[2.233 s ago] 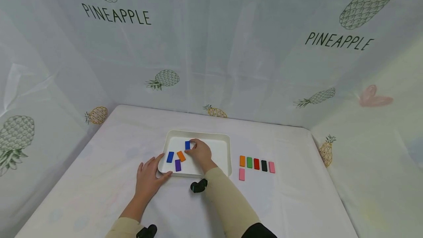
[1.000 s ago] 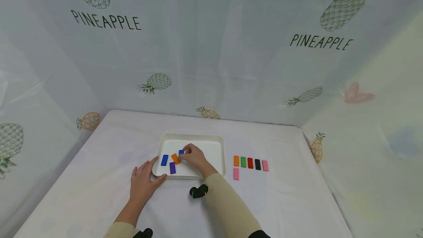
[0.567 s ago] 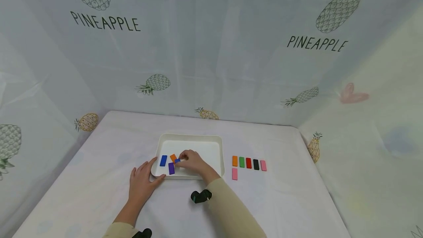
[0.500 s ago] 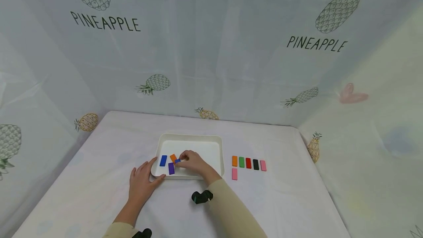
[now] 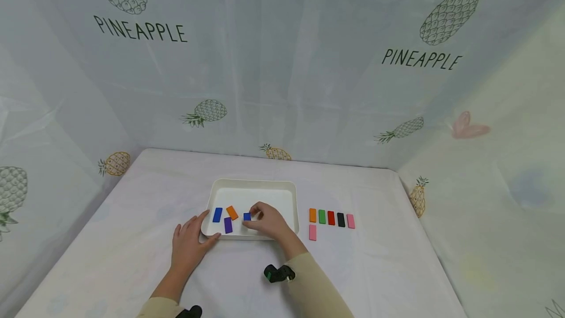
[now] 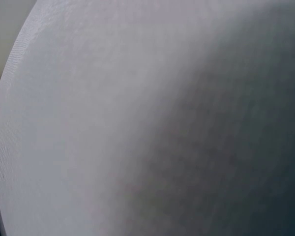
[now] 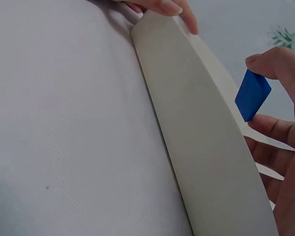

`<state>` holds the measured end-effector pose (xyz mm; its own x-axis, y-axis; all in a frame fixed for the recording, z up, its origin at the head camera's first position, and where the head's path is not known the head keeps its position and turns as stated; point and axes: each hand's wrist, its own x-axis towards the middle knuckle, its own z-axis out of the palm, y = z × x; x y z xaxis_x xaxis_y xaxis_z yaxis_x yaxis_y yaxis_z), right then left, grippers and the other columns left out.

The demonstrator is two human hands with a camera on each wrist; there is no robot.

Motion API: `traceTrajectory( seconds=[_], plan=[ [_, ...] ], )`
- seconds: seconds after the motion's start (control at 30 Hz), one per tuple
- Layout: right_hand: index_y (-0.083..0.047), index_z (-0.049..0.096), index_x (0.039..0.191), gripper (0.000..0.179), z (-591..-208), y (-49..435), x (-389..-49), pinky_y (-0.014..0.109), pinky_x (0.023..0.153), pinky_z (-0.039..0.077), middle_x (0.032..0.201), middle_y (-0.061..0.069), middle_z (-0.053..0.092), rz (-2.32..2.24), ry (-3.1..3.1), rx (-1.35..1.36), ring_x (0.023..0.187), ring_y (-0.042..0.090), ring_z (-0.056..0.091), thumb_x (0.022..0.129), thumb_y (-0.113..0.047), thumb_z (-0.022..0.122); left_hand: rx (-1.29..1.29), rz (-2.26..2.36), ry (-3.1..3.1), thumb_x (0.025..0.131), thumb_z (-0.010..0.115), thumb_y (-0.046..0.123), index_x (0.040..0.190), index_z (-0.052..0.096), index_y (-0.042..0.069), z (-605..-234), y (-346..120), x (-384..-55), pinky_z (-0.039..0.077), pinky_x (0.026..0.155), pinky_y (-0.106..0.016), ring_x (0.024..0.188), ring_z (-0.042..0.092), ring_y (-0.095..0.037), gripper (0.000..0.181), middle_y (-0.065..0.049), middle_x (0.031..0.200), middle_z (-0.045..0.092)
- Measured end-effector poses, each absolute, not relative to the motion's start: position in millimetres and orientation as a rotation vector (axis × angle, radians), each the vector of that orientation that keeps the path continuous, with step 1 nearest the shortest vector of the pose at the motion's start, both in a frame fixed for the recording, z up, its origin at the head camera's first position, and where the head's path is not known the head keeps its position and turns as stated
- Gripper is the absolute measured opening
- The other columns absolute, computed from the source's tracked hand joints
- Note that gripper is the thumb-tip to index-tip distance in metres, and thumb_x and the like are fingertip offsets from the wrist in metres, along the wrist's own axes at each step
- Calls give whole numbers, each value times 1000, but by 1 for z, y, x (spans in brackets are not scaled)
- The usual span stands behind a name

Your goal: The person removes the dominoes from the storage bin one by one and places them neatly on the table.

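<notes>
My right hand (image 5: 272,221) is over the white tray (image 5: 265,192), pinching a small blue rectangular block (image 7: 253,96) between thumb and fingertip. The right wrist view shows the block held at its two ends, beside the tray's front wall. My left hand (image 5: 190,243) is at the tray's front left corner, thumb on the front rim and fingers straight along the left side. Inside the tray lie another blue block (image 5: 217,215), an orange block (image 5: 232,213) turned at an angle and a purple block (image 5: 228,225). The left wrist view holds only blurred white cloth and a dark shadow.
Right of the tray, a row of blocks lies on the white tablecloth (image 5: 379,259): orange (image 5: 312,215), green (image 5: 322,217), red (image 5: 331,218), black (image 5: 341,220) and pink (image 5: 350,221). A second pink block (image 5: 312,232) lies in front of the orange one. Pineapple-print curtains surround the table.
My right hand first brought the blue block toward the front left, beside the orange and purple ones, then moved it back right, apart from them. My left hand stays on the tray corner.
</notes>
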<state>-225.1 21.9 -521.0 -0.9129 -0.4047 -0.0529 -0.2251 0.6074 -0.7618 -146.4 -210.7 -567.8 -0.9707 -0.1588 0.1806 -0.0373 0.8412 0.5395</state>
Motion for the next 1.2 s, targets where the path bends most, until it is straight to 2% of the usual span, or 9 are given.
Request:
traceTrajectory(
  seconds=[0.37, 0.6, 0.97, 1.2],
  plan=[
    [-16, 63, 107, 40, -515, 45, -204, 29, 73, 49, 94, -7, 63, -1354, 2661, -500, 88, 13, 55, 78, -38, 80, 137, -812, -2785, 80, 75, 47, 144, 43, 9, -569, -212, -146, 9, 110, -67, 133, 37, -43, 81, -24, 138, 50],
    [-14, 60, 116, 47, -520, 61, -196, 34, 81, 51, 97, -3, 64, -1506, 2668, -501, 89, 17, 58, 78, -29, 83, 136, -806, -2788, 80, 76, 46, 144, 42, 9, -568, -211, -147, 9, 110, -67, 133, 36, -43, 81, -24, 138, 50],
    [-14, 60, 119, 48, -527, 86, -181, 27, 79, 52, 96, -5, 62, -1689, 2688, -393, 87, 16, 58, 78, -21, 83, 150, -806, -2801, 81, 75, 48, 145, 41, 10, -568, -210, -148, 8, 111, -66, 133, 35, -42, 82, -24, 139, 49],
    [-12, 62, 122, 48, -525, 101, -176, 27, 80, 54, 97, -1, 64, -1724, 2687, -335, 87, 19, 59, 79, -18, 83, 149, -801, -2800, 80, 75, 48, 145, 41, 10, -568, -210, -148, 9, 111, -67, 133, 36, -43, 83, -24, 139, 49]
  ],
)
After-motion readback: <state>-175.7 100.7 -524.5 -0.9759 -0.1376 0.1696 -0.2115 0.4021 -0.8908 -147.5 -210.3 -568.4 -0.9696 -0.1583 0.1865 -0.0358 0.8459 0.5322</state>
